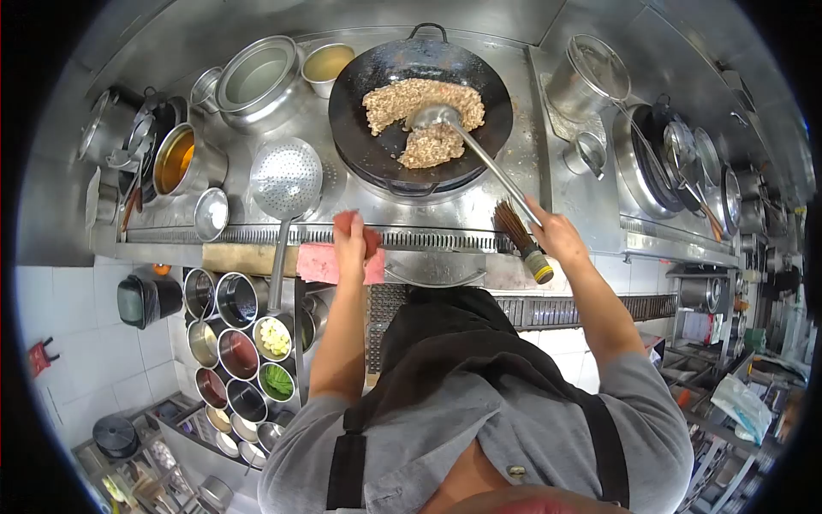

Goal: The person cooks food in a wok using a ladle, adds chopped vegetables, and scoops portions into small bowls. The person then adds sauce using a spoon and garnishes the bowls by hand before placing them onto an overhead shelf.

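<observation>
My right hand (558,235) is closed around the handle of a long metal ladle (497,170). The ladle's bowl rests in browned, crumbly minced meat (424,92) inside a large black wok (360,141). One band of meat lies across the middle of the wok, with a smaller heap nearer me. Close to the stove's front edge, my left hand (349,247) grips a folded red cloth (370,238). Beneath that hand a pink cloth (318,264) is draped over the edge. A bamboo brush (519,236) lies just left of my right hand.
Left of the wok are a perforated skimmer (287,180), a pot of orange liquid (190,163) and a bowl of yellowish liquid (328,64). Ingredient tins (238,353) stand lower left. A strainer-topped pot (591,81) and small metal cup (586,154) sit on the right.
</observation>
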Motion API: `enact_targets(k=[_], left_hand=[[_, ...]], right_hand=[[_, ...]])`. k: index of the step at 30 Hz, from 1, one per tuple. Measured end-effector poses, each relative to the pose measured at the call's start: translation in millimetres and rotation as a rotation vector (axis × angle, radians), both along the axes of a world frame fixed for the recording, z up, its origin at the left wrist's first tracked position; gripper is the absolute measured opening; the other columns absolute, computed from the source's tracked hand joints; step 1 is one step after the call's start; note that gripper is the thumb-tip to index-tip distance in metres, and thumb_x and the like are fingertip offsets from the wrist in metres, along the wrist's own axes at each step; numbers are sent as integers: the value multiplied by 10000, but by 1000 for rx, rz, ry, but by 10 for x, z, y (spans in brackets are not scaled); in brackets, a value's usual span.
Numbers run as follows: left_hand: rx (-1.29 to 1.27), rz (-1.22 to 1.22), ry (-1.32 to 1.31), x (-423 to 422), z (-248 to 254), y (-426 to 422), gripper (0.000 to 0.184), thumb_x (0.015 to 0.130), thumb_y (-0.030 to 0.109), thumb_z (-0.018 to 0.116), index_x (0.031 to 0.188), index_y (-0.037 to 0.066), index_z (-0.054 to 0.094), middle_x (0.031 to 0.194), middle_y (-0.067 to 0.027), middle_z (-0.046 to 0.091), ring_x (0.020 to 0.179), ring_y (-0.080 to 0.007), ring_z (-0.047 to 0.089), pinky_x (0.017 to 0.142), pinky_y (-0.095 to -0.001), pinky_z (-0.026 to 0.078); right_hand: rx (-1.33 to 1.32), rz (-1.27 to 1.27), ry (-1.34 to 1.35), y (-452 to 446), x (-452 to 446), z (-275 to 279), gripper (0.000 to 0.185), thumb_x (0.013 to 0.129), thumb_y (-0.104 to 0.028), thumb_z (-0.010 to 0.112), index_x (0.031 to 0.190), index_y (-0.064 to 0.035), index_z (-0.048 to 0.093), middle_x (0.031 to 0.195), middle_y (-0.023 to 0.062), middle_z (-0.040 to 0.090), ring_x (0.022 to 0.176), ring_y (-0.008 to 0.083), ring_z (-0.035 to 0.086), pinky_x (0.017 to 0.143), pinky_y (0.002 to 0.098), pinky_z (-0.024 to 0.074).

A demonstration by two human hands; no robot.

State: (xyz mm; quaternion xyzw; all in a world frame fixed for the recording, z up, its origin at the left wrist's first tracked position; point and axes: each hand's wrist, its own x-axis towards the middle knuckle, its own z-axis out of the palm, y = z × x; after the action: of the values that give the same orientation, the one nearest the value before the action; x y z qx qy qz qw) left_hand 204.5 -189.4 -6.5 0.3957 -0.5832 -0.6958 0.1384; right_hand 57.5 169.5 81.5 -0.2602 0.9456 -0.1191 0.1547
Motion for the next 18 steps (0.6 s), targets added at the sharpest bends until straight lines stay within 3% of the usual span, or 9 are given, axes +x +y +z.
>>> enact_targets(k=[2,5,7,11,13,14,15,17,18], left_hand=[[-635,-7,-431,386,-701,-134,578,783,347,659,1198,-11,474,884,-263,641,823,-404,638,748,-440,499],[-704,-67,-482,683,-918,-148,710,711,397,695,1239,-8,449,956,-325,616,922,-475,593,816,-493,463],[-694,-79,-510,677,-981,-170,764,718,438,688,1287,4,421,958,-305,625,926,-458,600,815,-492,467],[-707,-96,-636,686,-883,-201,857,713,469,703,1344,-5,371,1083,-265,595,1005,-427,573,880,-467,452],[-968,42,-659,744,-907,-149,898,696,475,716,1335,-53,369,1174,-269,540,1076,-413,533,928,-457,423],[-938,19,-644,774,-912,-140,923,709,476,721,1336,-91,350,1206,-256,524,1119,-376,516,962,-432,398],[-933,32,-647,789,-941,-154,923,709,476,721,1336,-91,350,1206,-256,524,1119,-376,516,962,-432,398],[-543,107,-187,904,-1013,-107,888,755,438,715,1351,-96,330,1250,-242,501,1183,-327,474,998,-396,367],[-594,249,-153,981,-978,13,830,800,389,698,1358,-97,321,1293,-243,467,1192,-306,461,1004,-376,360]], right_hand=[[-21,-97,-34,-458,-96,162,551,856,-190,549,1385,-194,396,979,220,636,937,409,584,836,464,461],[-249,-173,-139,-564,-261,168,537,854,-199,562,1371,-157,423,1066,228,611,1000,388,581,877,427,453],[-391,-210,-178,-520,-352,206,536,855,-210,575,1365,-125,436,1148,231,584,1054,364,582,904,396,447],[-353,-412,-347,-737,-501,364,576,867,-216,570,1403,-137,375,1100,233,607,937,372,621,845,416,459],[-279,-274,-295,-901,-626,151,605,869,-218,568,1425,-174,334,947,224,645,816,376,633,772,427,480],[-296,-72,-15,-964,-627,58,601,874,-243,563,1426,-209,328,900,209,648,775,376,630,734,451,481],[-296,-58,-13,-937,-697,21,601,874,-243,563,1426,-209,328,900,209,648,775,376,630,734,451,481],[-208,216,6,-799,-686,32,570,876,-248,558,1409,-240,355,901,196,647,789,396,616,730,473,474],[-158,305,37,-653,-685,38,559,869,-222,569,1392,-274,379,894,194,643,780,416,603,723,487,469]])
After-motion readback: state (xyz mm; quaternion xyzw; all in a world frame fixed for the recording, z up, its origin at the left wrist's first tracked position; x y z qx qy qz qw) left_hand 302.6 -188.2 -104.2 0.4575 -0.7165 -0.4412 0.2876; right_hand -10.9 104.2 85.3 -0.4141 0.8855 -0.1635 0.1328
